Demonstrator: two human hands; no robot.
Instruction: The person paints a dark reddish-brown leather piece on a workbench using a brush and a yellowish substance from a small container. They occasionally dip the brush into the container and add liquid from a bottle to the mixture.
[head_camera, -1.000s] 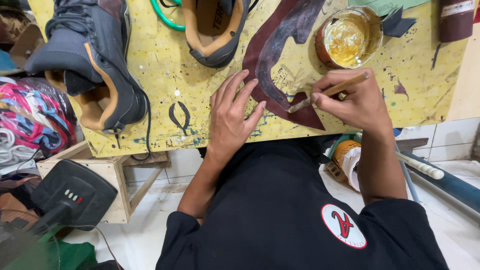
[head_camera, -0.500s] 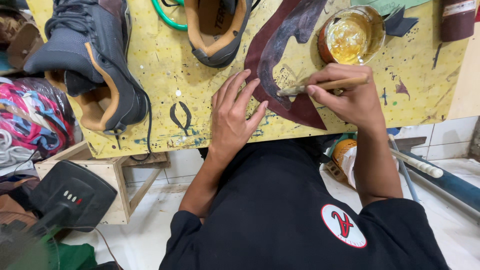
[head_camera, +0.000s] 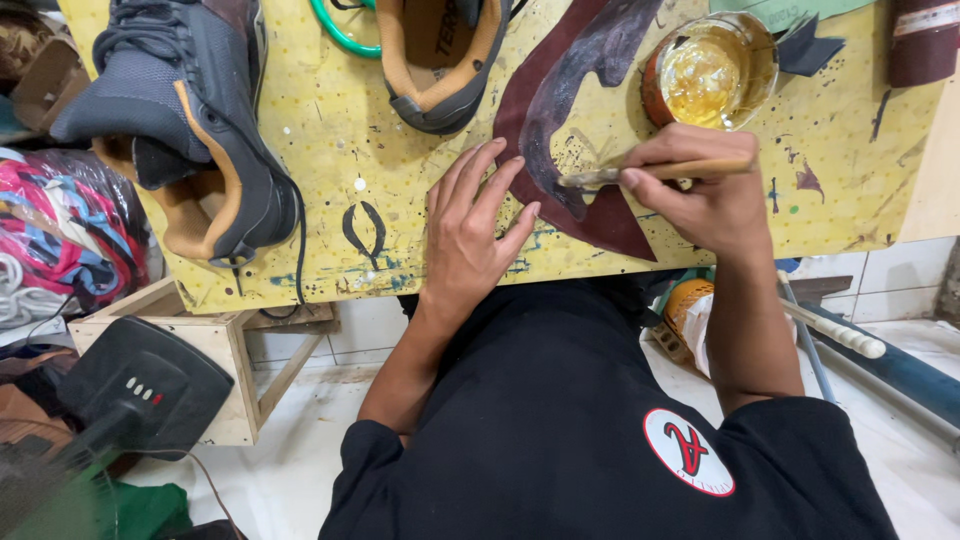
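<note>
The person wears a black short-sleeved T-shirt (head_camera: 560, 420) with a round white badge (head_camera: 688, 452) bearing a red emblem; both forearms are bare.

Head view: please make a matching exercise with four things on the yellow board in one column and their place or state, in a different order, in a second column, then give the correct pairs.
Things:
1. brush
2. left hand
3. glue tin
4. grey shoe

Places or states:
A. open, filled with amber liquid
B. lying on the left part of the yellow board
C. held in the right hand, its tip on the dark red piece
D. flat, fingers spread, pressing the edge of the piece

Pairs: 1-C, 2-D, 3-A, 4-B
</note>
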